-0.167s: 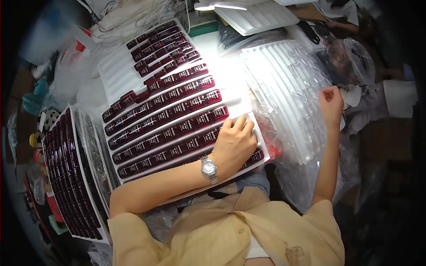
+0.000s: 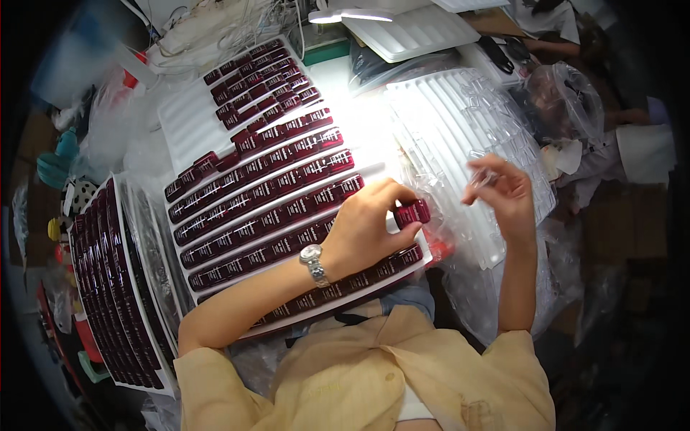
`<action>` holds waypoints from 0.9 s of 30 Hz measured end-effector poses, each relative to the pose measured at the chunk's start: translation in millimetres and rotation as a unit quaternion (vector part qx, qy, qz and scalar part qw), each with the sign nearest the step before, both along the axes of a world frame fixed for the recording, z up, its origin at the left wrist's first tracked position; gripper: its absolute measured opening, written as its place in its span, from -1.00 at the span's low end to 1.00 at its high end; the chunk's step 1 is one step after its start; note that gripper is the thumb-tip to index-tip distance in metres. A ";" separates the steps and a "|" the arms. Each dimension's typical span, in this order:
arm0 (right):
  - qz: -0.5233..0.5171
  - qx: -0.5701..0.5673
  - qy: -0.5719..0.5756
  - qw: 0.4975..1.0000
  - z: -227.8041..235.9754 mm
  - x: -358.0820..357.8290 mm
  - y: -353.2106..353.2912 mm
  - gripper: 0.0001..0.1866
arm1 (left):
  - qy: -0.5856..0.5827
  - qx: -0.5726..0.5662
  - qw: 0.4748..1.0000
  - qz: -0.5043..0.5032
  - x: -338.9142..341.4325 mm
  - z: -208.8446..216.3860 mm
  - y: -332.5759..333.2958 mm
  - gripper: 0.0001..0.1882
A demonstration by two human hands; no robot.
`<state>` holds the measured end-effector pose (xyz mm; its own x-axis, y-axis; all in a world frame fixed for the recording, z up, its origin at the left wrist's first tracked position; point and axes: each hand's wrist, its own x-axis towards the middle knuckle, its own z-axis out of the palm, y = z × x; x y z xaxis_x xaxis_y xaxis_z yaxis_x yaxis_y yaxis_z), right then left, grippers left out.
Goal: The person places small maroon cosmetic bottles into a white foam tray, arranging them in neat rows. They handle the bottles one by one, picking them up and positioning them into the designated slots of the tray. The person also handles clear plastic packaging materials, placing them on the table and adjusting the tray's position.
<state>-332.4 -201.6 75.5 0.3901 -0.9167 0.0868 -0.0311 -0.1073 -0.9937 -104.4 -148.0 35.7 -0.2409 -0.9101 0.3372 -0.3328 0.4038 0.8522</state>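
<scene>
My left hand [image 2: 365, 228], with a silver watch on its wrist, is closed on a small dark red glossy case [image 2: 413, 212]. Thumb and fingers pinch the case above the right edge of a white ribbed tray [image 2: 192, 136]. Several rows of matching dark red cases [image 2: 287, 215] with white print fill most of that tray. Over a white grooved tray [image 2: 440, 144] on the right, my right hand [image 2: 509, 192] pinches a small clear plastic piece [image 2: 483, 172], partly blurred. More clear pieces [image 2: 507, 118] lie along that tray's right part.
Another tray of dark red cases [image 2: 118, 287] stands tilted at the left. Plastic bags [image 2: 560, 93] and a pale tray [image 2: 410, 32] are at the back right, near a lit lamp [image 2: 352, 15]. Tangled cables [image 2: 215, 29] lie at the back left.
My left hand has lifted a dark red case out of the near rows and turned it rightward. My right hand has moved left and inward with a clear piece.
</scene>
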 end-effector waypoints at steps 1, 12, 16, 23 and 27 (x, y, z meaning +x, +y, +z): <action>0.042 -0.031 -0.012 0.999 2.0 15.1 4.6 -0.75 | 0.021 0.004 1.000 -0.013 3.0 3.2 -2.1 -0.69; -0.037 -0.047 -0.132 0.989 -10.9 122.0 -15.0 -0.54 | 0.092 0.021 0.986 0.134 31.7 7.2 -25.0 -0.67; -0.064 -0.096 -0.066 0.991 -12.2 145.1 -17.9 -0.61 | 0.149 -0.015 0.974 0.168 34.0 12.4 -29.0 -0.67; 0.001 -0.229 0.101 0.968 -9.6 120.5 -30.3 -0.20 | 0.040 -0.087 0.983 0.154 104.6 33.8 -69.1 -0.67; -0.051 -0.169 0.183 0.967 -18.4 78.2 -35.4 -0.30 | -0.062 0.004 0.989 0.131 215.3 51.4 -97.4 -0.65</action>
<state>-254.3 -237.0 57.1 0.3595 -0.8960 0.2608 -0.4023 -0.4010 -0.8230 111.0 -245.4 87.1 -0.0344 -0.9491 0.3132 -0.5272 0.2835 0.8011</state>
